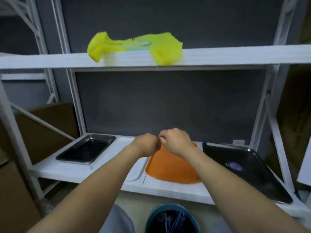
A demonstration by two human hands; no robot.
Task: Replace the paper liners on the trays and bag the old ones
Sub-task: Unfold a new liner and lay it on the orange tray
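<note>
The left hand (145, 146) and the right hand (175, 142) are close together over the orange tray (170, 169) on the lower shelf (67, 170). Their fingers are curled up. It is too blurry to tell if they pinch anything. A metal tray (84, 150) sits to the left and a dark tray (252, 174) to the right. A yellow bag (161, 47) lies on the top shelf (235, 54).

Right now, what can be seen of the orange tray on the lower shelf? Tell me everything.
The orange tray looks like matte plastic, with rounded corners and a low raised rim. It lies on the lower white shelf, between a small metal tray to its left and a large dark tray to its right. No paper liner shows on it. The left hand and right hand, fingers curled, hover over its far end and hide it; whether they touch it cannot be told.
</note>
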